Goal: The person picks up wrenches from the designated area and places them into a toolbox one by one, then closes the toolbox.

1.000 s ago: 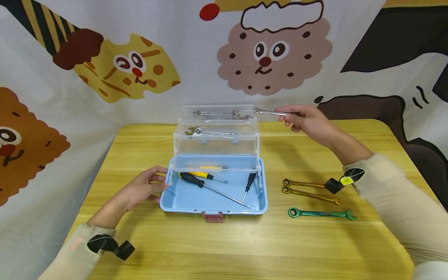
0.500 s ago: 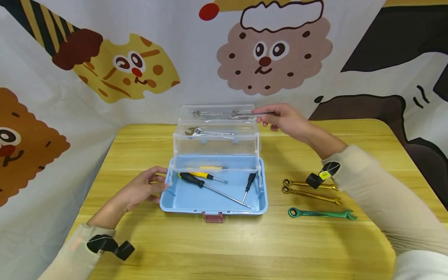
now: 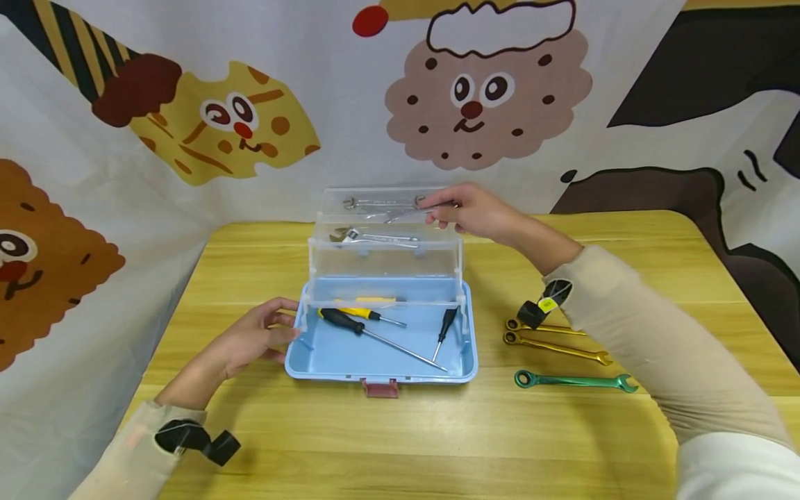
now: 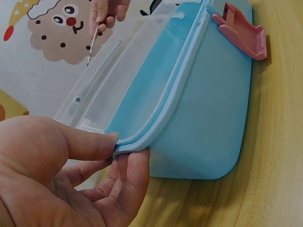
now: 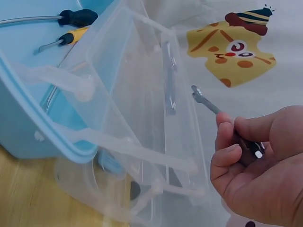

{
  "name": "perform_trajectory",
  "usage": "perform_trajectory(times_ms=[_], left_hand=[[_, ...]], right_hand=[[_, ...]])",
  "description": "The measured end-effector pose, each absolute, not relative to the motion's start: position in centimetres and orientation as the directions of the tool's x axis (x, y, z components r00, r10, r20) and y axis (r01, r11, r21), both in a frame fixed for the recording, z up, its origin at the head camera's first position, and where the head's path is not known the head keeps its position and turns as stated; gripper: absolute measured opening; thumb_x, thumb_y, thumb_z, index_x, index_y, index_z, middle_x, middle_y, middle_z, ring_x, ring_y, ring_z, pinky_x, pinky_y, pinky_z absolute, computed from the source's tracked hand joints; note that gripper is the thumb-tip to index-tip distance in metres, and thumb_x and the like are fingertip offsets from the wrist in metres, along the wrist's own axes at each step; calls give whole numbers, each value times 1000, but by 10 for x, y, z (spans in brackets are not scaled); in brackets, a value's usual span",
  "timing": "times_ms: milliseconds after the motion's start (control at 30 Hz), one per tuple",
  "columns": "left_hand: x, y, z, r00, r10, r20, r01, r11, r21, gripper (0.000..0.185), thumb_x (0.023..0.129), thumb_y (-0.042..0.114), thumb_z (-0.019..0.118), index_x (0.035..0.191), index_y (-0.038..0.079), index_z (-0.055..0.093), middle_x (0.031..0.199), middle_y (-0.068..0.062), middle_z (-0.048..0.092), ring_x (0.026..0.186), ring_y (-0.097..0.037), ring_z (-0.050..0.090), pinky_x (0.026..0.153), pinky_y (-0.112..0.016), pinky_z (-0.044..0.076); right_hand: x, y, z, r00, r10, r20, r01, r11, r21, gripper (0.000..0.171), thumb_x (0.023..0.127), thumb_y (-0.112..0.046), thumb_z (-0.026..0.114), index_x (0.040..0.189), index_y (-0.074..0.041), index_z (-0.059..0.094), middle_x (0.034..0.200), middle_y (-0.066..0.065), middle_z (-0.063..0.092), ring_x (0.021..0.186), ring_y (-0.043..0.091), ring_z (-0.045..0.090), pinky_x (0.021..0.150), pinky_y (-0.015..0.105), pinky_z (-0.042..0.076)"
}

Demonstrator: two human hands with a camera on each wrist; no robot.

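A blue toolbox (image 3: pixel 325 361) stands open on the wooden table, its clear trays (image 3: pixel 387 257) stepped up behind it. My right hand (image 3: pixel 465 208) pinches a silver wrench (image 5: pixel 207 102) by one end over the top tray (image 3: pixel 331 198), where other silver wrenches (image 3: pixel 375 203) lie. In the right wrist view the wrench's free end points into the clear tray (image 5: pixel 184 137). My left hand (image 3: pixel 253 338) rests at the box's left side; the left wrist view shows its thumb and fingers (image 4: pixel 128 165) pinching the blue rim (image 4: pixel 156 127). Screwdrivers (image 3: pixel 369 332) lie in the blue base.
Two gold wrenches (image 3: pixel 556 344) and a green one (image 3: pixel 575 380) lie on the table to the right of the box. An adjustable wrench (image 3: pixel 369 237) lies in the middle tray. A pink latch (image 3: pixel 381 387) sits at the box's front. A cartoon-printed cloth backs the table.
My right hand has carried the silver wrench leftward from beside the box to over the top tray. The left hand has stayed at the box's left rim.
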State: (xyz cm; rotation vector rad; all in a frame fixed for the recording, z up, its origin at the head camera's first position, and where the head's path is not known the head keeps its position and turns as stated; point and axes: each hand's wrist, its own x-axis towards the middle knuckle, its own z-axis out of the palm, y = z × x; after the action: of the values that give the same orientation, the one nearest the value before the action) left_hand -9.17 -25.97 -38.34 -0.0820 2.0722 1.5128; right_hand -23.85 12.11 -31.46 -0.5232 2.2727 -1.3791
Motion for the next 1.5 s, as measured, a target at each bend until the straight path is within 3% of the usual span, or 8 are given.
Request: perform_trajectory(times_ms=[367,633,767,933,1033,1200,1500], left_hand=[[-92,-260,-384,-839,276,-469,-367,350,862,49,101,4,61,144,-6,39,119,-20,53,90,-24,64,70,-36,61],[-91,-259,-382,-839,266,-474,-370,360,857,48,100,5,61,143,-5,41,119,-21,52,91,-24,63,70,-36,60],[-91,-259,-382,-838,266,-477,-370,367,854,48,101,5,61,143,-5,40,120,-21,52,91,-24,63,70,-36,60],[-91,-259,-382,-836,268,-478,-370,369,853,49,101,6,61,144,-5,40,121,-21,52,91,-24,63,71,-36,60],[-90,-259,-382,-836,269,-478,-369,368,853,49,101,6,61,144,-5,40,121,-21,52,91,-24,63,71,-36,60],[-90,-260,-382,-837,272,-475,-369,361,856,49,101,5,61,144,-5,40,120,-20,52,91,-23,63,71,-36,60],[-91,-260,-383,-837,276,-472,-369,353,860,49,101,5,60,144,-6,39,119,-20,52,90,-23,64,70,-36,60]], right_hand=[[-242,117,-314,-809,-545,-221,-29,412,-911,39,106,-10,51,144,-1,51,122,15,69,97,30,54,66,27,40],[-242,126,-320,-812,-544,-213,68,274,-959,34,110,-7,36,141,7,39,131,15,67,92,27,56,65,26,39],[-243,126,-323,-830,-525,-189,-1,341,-940,30,110,-9,41,137,4,47,130,15,67,87,22,57,60,24,38],[-240,125,-331,-868,-494,-43,-239,492,-837,24,103,-5,60,125,-1,68,119,12,69,84,24,53,65,26,43],[-238,123,-334,-869,-493,34,-334,536,-775,23,99,-4,66,121,-3,73,113,11,69,79,25,51,65,29,42],[-238,121,-336,-858,-508,80,-391,545,-742,24,97,-2,67,120,-1,73,104,11,68,72,24,49,60,28,39],[-237,120,-342,-855,-509,99,-422,570,-705,24,96,-3,69,120,0,73,105,13,64,80,25,51,68,32,43]])
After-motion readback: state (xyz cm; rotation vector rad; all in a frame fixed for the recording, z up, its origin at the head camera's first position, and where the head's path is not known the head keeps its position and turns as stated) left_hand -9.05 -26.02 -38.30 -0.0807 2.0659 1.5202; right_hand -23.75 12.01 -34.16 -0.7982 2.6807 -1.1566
